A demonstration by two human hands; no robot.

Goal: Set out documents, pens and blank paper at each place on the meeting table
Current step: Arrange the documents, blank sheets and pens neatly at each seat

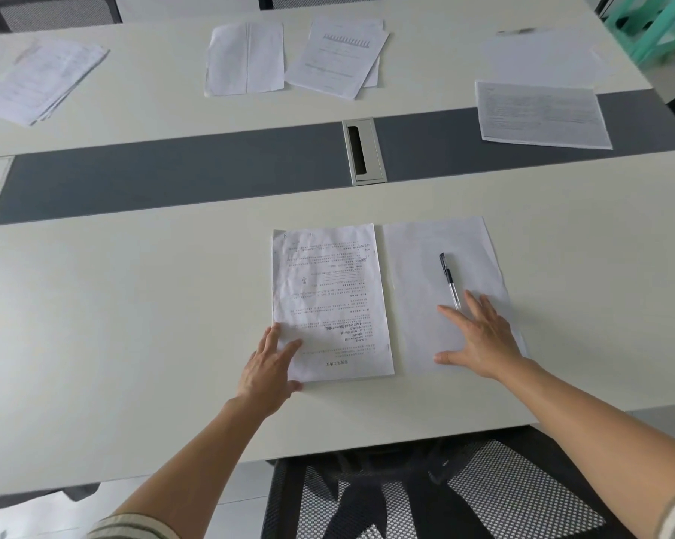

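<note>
A printed document (330, 297) lies on the near side of the meeting table (133, 305), its text facing away from me. Right beside it lies a blank sheet (425, 289) with a black pen (449, 280) on top, pointing away from me. My left hand (267, 367) rests with straight fingers on the document's near left corner. Spread flat, my right hand (479, 336) presses on the blank sheet just below the pen's near end.
Across the dark centre strip (172, 180) with its cable hatch (363, 151) lie a blank sheet (244, 58), a printed document (337, 56), a paper stack (36, 79) at far left and more papers (542, 114) at right. A black mesh chair (425, 492) stands below me.
</note>
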